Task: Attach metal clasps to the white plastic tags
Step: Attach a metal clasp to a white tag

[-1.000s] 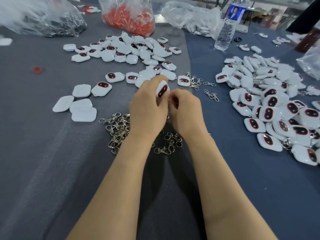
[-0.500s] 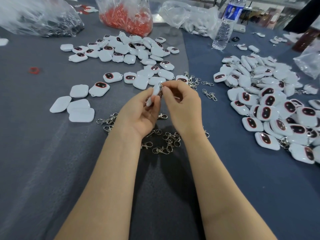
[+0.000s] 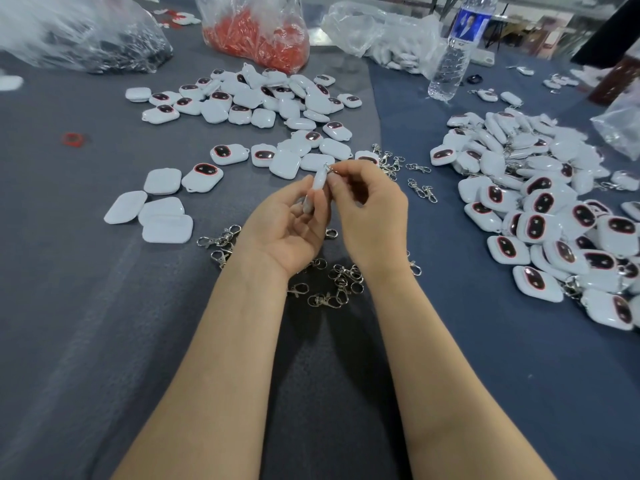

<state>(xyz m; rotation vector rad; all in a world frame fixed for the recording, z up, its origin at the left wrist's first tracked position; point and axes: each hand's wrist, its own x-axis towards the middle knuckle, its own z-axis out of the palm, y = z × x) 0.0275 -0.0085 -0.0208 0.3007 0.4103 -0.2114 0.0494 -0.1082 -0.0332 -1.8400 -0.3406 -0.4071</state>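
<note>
Mid-frame, the left hand (image 3: pixel 291 230) curls its fingers (image 3: pixel 299 199) round one tag (image 3: pixel 317 188), held edge-on, while the right hand (image 3: pixel 370 216) pinches a clasp (image 3: pixel 330 169) at its top, apparently mid-attachment. The right pile (image 3: pixel 554 209) looks clasped; the upper-centre pile (image 3: pixel 277 98) and loose clasps (image 3: pixel 339 282) remain.

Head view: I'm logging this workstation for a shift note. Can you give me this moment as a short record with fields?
left hand: holds a white tag edge-on above the table
right hand: pinches a metal clasp at the tag's top end
loose clasps: scattered on the grey cloth under the hands
far tag pile: spread out ahead
right tag pile: heaped, some clasps showing among them
background: water bottle, bag of red parts
</note>
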